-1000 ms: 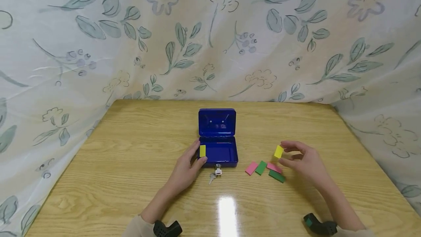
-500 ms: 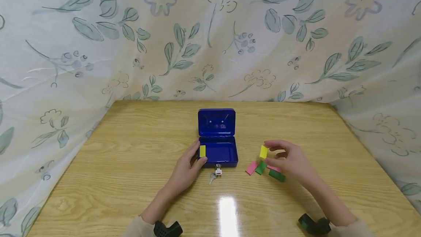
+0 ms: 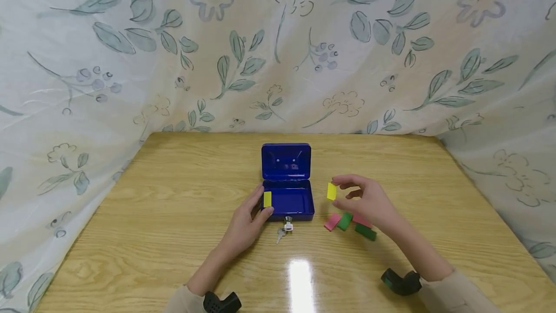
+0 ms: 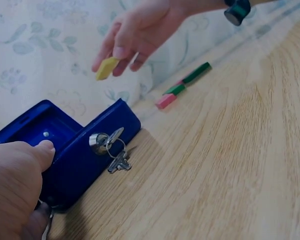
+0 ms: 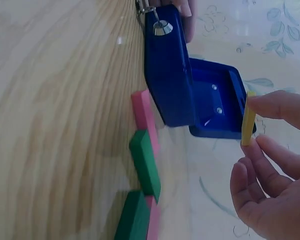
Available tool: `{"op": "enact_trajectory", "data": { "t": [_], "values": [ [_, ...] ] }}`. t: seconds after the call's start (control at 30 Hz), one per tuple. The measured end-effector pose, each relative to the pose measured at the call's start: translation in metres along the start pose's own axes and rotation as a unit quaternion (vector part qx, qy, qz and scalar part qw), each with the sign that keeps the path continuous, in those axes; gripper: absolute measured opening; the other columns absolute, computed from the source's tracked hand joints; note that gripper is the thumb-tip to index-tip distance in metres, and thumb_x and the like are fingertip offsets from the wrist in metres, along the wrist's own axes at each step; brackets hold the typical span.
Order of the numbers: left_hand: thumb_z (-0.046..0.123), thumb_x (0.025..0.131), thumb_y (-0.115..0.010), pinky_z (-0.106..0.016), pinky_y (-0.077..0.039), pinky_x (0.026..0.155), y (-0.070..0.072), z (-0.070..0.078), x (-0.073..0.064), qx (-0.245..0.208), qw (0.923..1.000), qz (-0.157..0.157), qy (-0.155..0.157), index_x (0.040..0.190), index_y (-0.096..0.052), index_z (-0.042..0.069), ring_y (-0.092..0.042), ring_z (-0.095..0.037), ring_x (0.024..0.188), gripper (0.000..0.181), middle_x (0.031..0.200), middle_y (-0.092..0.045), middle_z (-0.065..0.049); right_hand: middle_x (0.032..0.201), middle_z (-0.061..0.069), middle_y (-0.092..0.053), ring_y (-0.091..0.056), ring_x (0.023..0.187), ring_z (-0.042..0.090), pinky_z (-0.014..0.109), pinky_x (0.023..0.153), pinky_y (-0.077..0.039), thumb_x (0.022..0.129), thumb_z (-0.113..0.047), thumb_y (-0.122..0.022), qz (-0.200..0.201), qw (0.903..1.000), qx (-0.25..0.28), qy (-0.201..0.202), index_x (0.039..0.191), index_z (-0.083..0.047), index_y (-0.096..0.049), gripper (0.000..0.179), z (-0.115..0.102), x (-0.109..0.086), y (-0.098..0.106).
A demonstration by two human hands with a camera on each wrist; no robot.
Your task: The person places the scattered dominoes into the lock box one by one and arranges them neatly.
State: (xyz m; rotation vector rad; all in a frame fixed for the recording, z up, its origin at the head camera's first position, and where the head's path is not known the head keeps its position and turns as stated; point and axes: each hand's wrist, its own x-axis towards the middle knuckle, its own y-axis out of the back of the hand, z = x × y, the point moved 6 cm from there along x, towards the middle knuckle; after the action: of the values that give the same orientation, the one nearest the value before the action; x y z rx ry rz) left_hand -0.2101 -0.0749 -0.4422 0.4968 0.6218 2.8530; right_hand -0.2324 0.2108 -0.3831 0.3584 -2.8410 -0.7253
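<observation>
A blue metal cash box [image 3: 292, 200] stands with its lid [image 3: 286, 161] raised. My left hand [image 3: 244, 221] grips the box's left side, the thumb over the front corner and the fingers along the outer wall. Inside, against that left wall, lies a yellow block [image 3: 267, 199]. My right hand [image 3: 365, 201] pinches a second yellow block [image 3: 331, 191] between thumb and fingertips, held up just right of the box. In the right wrist view the pinched yellow block [image 5: 248, 120] is seen edge-on. Keys [image 4: 119, 162] hang on a ring from the front lock [image 4: 98, 143].
Below the right hand, pink [image 3: 332, 222] and green [image 3: 345, 221] blocks lie on the wooden table [image 3: 195, 168], with a darker-looking green block [image 3: 366, 232] nearer me and another pink block partly hidden by the hand. A floral curtain [image 3: 286, 52] hangs behind the table.
My right hand has moved left and slightly away from me with the yellow block, passing over the loose blocks toward the box. The left hand has stayed at the box.
</observation>
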Motion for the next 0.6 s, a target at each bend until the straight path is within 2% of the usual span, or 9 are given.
{"op": "enact_trajectory", "data": {
  "t": [0.17, 0.4, 0.5, 0.6],
  "values": [
    [0.025, 0.099, -0.061, -0.032, -0.031, 0.11, -0.001, 0.001, 0.001, -0.013, 0.9998, -0.002, -0.013, 0.151, -0.032, -0.002, -0.025, -0.019, 0.143, 0.065, 0.157, -0.029, -0.013, 0.121, 0.003, -0.065, -0.053, 0.114, 0.032, 0.044, 0.092, -0.051, 0.082, -0.015, -0.083, -0.003, 1.0, 0.009, -0.002, 0.124, -0.008, -0.066, 0.046, -0.006, 0.006, -0.007],
    [0.015, 0.098, -0.063, -0.035, -0.033, 0.109, -0.002, 0.002, 0.001, -0.028, 0.9996, 0.007, -0.002, 0.15, -0.033, -0.004, -0.027, -0.023, 0.142, 0.063, 0.156, -0.029, -0.015, 0.119, 0.003, -0.066, -0.054, 0.114, 0.032, 0.048, 0.093, -0.049, 0.081, -0.01, -0.082, -0.009, 0.9998, 0.015, 0.003, 0.123, -0.006, -0.066, 0.045, -0.013, 0.014, -0.017],
    [0.008, 0.097, -0.063, -0.038, -0.033, 0.109, -0.001, 0.011, -0.001, -0.033, 0.9993, 0.013, 0.005, 0.148, -0.033, -0.008, -0.027, -0.028, 0.142, 0.061, 0.155, -0.029, -0.02, 0.119, 0.003, -0.066, -0.054, 0.114, 0.034, 0.049, 0.093, -0.049, 0.081, -0.01, -0.082, -0.015, 0.9997, 0.016, 0.009, 0.123, -0.005, -0.066, 0.045, -0.015, 0.018, -0.022],
    [0.004, 0.097, -0.062, -0.04, -0.032, 0.109, 0.003, 0.026, -0.003, -0.039, 0.9991, 0.013, 0.012, 0.147, -0.032, -0.012, -0.027, -0.031, 0.142, 0.06, 0.154, -0.029, -0.022, 0.119, 0.004, -0.066, -0.054, 0.113, 0.035, 0.048, 0.093, -0.05, 0.081, -0.011, -0.082, -0.019, 0.9997, 0.011, 0.015, 0.122, -0.005, -0.067, 0.045, -0.015, 0.022, -0.028]
  ]
}}
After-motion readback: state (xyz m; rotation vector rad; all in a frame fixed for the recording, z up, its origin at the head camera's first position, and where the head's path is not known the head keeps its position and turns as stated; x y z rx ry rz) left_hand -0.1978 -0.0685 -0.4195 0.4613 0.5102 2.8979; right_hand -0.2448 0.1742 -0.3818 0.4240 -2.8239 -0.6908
